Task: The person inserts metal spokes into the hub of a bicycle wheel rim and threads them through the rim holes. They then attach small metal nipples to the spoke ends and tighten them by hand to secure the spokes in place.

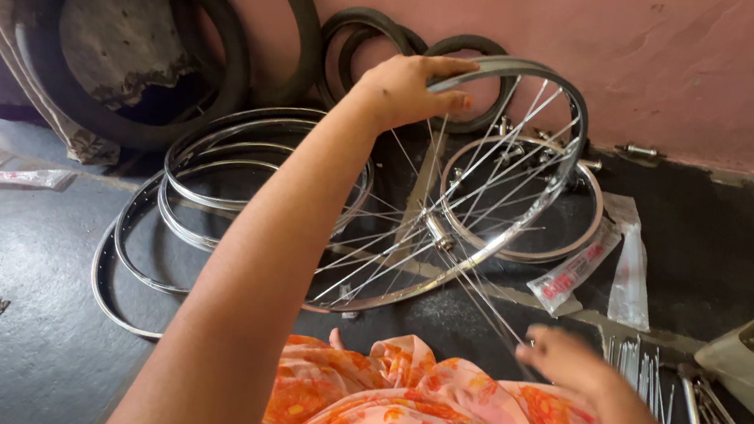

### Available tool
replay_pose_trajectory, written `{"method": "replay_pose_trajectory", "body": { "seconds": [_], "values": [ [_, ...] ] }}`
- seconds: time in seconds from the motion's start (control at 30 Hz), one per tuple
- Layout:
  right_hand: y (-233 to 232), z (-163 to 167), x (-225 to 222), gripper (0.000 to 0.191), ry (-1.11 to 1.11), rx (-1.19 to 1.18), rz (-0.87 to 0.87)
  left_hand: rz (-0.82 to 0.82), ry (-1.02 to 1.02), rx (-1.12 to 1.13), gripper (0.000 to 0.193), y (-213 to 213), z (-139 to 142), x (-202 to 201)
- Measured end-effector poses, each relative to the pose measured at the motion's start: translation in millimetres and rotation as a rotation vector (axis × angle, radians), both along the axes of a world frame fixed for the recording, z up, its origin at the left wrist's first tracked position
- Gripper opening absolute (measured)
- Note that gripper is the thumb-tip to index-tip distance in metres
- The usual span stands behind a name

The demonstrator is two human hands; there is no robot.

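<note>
Your fingers tell most of it: those of your left hand [409,86] are curled over the top of the wheel rim [560,91], thumb on the near side, holding the spoked wheel tilted up off the floor. Your right hand [570,360] hovers low by your lap, fingertips pinched narrow on what looks like the end of a loose spoke [490,303] (motion blur makes it hard to be sure the pinch is closed).

The wheel stands between your two hands, its lower edge near your orange floral cloth [410,408] and its hub [439,231] roughly midway. By the look of it, it should be light for its size and stiff around the rim, but the thin spokes will flex and bend if you grab them; the polished metal may be slick. The rim is the safer place to hold.

Behind it, bare rims [210,163] lie stacked on the dark floor [28,246], black tyres [130,38] lean against the pink wall [702,60], and a bundle of spokes [641,364] lies just beside your right hand, with a grey tub [746,368] of small parts further right.
</note>
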State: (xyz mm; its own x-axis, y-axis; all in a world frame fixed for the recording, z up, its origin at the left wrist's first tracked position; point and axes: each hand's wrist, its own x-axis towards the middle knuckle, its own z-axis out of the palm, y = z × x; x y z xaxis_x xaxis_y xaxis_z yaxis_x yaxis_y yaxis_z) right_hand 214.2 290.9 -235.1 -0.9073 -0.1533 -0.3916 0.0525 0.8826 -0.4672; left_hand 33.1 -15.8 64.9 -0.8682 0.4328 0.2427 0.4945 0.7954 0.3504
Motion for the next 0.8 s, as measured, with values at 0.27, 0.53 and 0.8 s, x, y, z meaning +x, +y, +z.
{"method": "replay_pose_trajectory", "body": {
  "seconds": [0.27, 0.53, 0.8],
  "values": [
    [-42, 44, -100, 0.049, 0.899, -0.084, 0.022, -0.039, 0.069, -0.038, 0.062, 3, -9, 1],
    [-69, 34, -125, 0.025, 0.745, 0.047, 0.002, -0.005, 0.075, -0.087, 0.048, -8, -5, 3],
    [-25, 61, -122, 0.017, 0.712, 0.195, -0.023, 0.011, 0.008, -0.104, 0.047, -5, -5, -5]
  ]
}}
